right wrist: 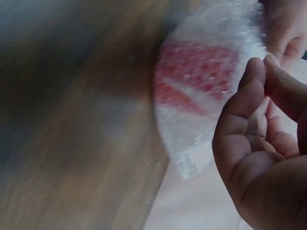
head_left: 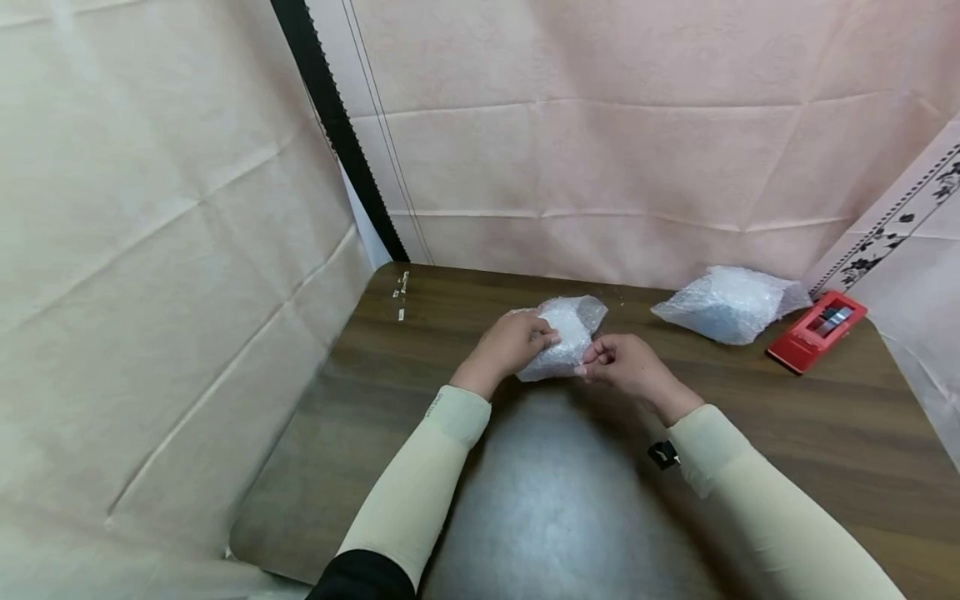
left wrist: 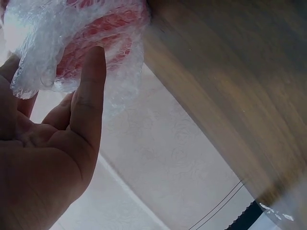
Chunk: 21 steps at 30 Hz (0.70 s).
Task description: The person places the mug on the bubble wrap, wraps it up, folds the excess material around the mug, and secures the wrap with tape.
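Observation:
A small package in clear bubble wrap point(head_left: 564, 333) is between both hands near the back of the table. Something red shows through the wrap in both wrist views. My left hand point(head_left: 512, 346) holds the package from its left side. One of its fingers point(left wrist: 91, 91) lies along the wrap in the left wrist view. At the package's near right edge, my right hand point(head_left: 628, 365) pinches the wrap between thumb and forefinger. Its other fingers point(right wrist: 240, 139) are curled in, and what exactly sits between the fingertips is too small to tell.
Another bubble-wrapped bundle point(head_left: 735, 304) lies at the back right. Beside it is a red tape dispenser point(head_left: 817, 332). Small bits of tape point(head_left: 401, 314) stick to the wooden table point(head_left: 337, 467) at the far left corner. Pale cloth point(head_left: 600, 150) hangs behind the table.

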### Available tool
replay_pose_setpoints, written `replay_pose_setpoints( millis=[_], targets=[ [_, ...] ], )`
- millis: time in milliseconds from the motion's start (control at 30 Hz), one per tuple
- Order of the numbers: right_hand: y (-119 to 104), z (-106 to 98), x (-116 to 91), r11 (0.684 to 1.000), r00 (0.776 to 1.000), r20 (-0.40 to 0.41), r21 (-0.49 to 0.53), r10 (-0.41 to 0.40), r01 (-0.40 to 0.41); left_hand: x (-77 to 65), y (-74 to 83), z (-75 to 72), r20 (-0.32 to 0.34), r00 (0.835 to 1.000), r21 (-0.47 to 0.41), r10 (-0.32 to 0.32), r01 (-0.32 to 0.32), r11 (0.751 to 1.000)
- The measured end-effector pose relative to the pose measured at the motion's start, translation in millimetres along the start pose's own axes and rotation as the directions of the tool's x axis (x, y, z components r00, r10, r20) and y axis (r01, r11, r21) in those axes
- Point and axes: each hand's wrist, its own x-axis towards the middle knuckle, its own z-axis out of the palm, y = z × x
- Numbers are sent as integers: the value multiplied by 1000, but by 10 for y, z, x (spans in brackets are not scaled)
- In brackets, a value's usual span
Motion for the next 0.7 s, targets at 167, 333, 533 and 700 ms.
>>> replay_pose_setpoints(
  millis=[167, 333, 533, 700],
  targets=[
    [181, 59, 41, 988, 988, -144, -151, -52, 30, 31, -31, 5, 6, 999, 9, 44, -44, 999],
    [283, 135, 152, 957, 956, -223, -260, -188, 128, 49, -56, -8, 11, 998, 4, 69, -70, 998],
    [348, 140, 281, 858, 904, -225, -458, -363, 230, 76, -28, -33, 20, 995, 42, 93, -94, 995],
    [374, 165, 366, 790, 900, -165, -558, -404, 253, 49, -45, -47, 19, 998, 66, 64, -66, 996]
  ],
)
